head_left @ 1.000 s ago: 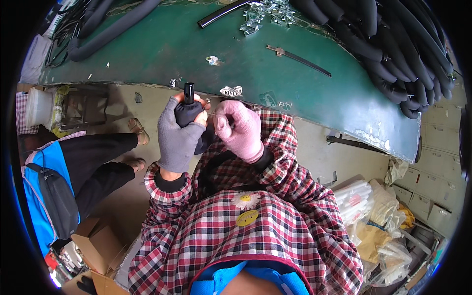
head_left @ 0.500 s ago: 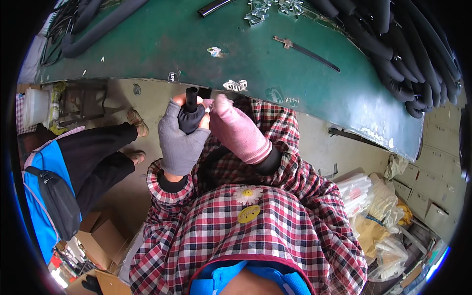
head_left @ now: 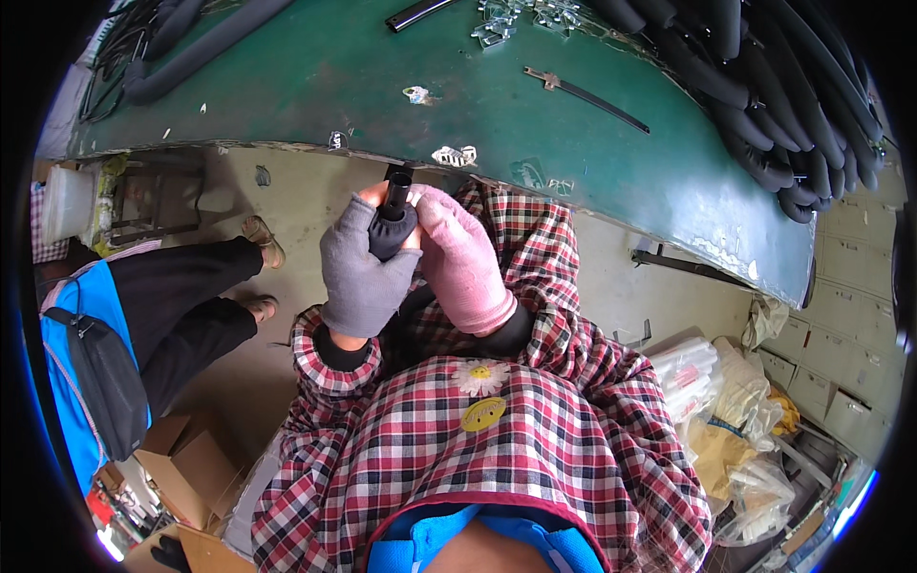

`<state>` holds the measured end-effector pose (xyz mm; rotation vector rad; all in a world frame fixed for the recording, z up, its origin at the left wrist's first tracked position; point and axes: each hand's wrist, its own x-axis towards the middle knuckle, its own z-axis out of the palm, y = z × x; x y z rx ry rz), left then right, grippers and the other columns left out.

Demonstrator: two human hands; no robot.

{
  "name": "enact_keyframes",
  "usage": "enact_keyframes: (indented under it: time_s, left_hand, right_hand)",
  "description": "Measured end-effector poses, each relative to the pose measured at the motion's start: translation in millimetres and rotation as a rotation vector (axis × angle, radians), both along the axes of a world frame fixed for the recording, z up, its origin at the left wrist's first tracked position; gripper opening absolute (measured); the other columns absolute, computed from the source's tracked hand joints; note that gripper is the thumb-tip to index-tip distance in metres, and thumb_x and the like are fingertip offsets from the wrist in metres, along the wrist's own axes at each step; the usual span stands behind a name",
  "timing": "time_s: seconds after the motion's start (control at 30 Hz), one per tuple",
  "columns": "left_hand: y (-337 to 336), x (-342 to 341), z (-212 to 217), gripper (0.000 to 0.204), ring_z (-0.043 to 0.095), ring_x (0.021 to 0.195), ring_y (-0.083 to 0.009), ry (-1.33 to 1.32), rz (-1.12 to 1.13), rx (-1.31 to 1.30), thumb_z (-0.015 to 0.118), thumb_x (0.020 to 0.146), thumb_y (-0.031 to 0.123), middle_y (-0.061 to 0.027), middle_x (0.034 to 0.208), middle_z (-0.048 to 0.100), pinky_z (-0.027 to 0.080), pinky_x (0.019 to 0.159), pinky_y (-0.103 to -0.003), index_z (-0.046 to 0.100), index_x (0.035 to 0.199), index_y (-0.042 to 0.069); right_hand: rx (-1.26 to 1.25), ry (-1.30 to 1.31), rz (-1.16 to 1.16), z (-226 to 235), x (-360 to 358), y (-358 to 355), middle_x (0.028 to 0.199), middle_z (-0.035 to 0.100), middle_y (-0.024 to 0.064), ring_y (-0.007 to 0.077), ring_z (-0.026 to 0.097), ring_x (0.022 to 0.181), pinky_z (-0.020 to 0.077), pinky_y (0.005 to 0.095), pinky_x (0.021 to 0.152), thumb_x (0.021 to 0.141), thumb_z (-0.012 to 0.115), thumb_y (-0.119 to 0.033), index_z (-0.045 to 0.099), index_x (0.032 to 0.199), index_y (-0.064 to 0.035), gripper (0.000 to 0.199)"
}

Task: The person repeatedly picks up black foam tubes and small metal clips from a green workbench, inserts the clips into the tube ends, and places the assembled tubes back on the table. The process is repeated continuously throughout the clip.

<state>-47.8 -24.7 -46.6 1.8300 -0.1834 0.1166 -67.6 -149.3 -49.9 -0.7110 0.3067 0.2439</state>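
My left hand [head_left: 358,267], in a grey fingerless glove, grips the end of a black foam-sleeved tube [head_left: 392,224] held upright just below the green table's edge. My right hand [head_left: 463,258], in a pink glove, presses against the same tube from the right, its fingertips at the tube's narrow black tip [head_left: 398,178]. Both hands meet in front of my red checked smock [head_left: 478,430]. The lower part of the tube is hidden behind my hands and sleeves.
The green table [head_left: 382,86] carries black foam tubes [head_left: 764,105] at the right and far left, a heap of metal clips [head_left: 506,19] and a thin black strip [head_left: 592,95]. Another person in blue with black trousers [head_left: 143,325] stands at my left. Plastic bags [head_left: 726,401] lie right; cardboard boxes [head_left: 181,468] lower left.
My right hand has gone from a raised fist beside the tube to pressing against it, with its fingers at the tip. My left hand has kept its grip and both hands sit slightly lower in view.
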Motion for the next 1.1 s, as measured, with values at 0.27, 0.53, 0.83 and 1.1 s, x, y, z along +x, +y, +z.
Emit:
enact_keyframes:
  time_s: [0.27, 0.53, 0.83, 1.1]
  left_hand:
    - [12, 4, 13, 0.039, 0.070, 0.081, -0.0217, 0.038, -0.108, 0.028, 0.075, 0.079, 0.002, -0.0120, 0.090, 0.069, 0.054, 0.076, -0.032, 0.064, 0.117, 0.004]
    - [1, 4, 15, 0.036, 0.069, 0.087, -0.0154, 0.096, -0.071, -0.113, 0.077, 0.084, 0.004, -0.0075, 0.096, 0.070, 0.054, 0.081, -0.029, 0.063, 0.117, 0.004]
    - [-15, 7, -3, 0.036, 0.069, 0.071, -0.0305, -0.166, -0.019, 0.186, 0.077, 0.089, 0.021, -0.0132, 0.086, 0.069, 0.054, 0.062, -0.038, 0.067, 0.118, 0.004]
    - [-23, 7, 7, 0.034, 0.068, 0.070, -0.0302, -0.234, -0.012, 0.399, 0.073, 0.090, 0.019, -0.0118, 0.084, 0.067, 0.052, 0.062, -0.038, 0.068, 0.121, 0.006]
  right_hand:
    - [0.134, -0.020, 0.063, -2, 1, 2, 0.120, 0.067, 0.0040, 0.0145, 0.061, 0.111, 0.0458, 0.0307, 0.101, 0.101, 0.065, -0.027, 0.064, 0.125, -0.0039, 0.034]
    - [-0.170, -0.093, -0.178, 5, 9, -4, 0.118, 0.069, 0.0095, 0.0152, 0.063, 0.107, 0.0482, 0.0310, 0.097, 0.097, 0.070, -0.024, 0.067, 0.108, -0.0011, 0.026]
    - [0.007, -0.294, -0.100, 22, 43, -36, 0.127, 0.066, 0.0148, 0.0235, 0.062, 0.116, 0.0452, 0.0376, 0.105, 0.100, 0.064, -0.031, 0.062, 0.121, 0.0022, 0.039]
    - [0.008, -0.115, -0.035, 24, 32, -29, 0.122, 0.067, 0.0154, 0.0220, 0.063, 0.110, 0.0477, 0.0352, 0.101, 0.101, 0.062, -0.029, 0.065, 0.117, 0.0050, 0.037]
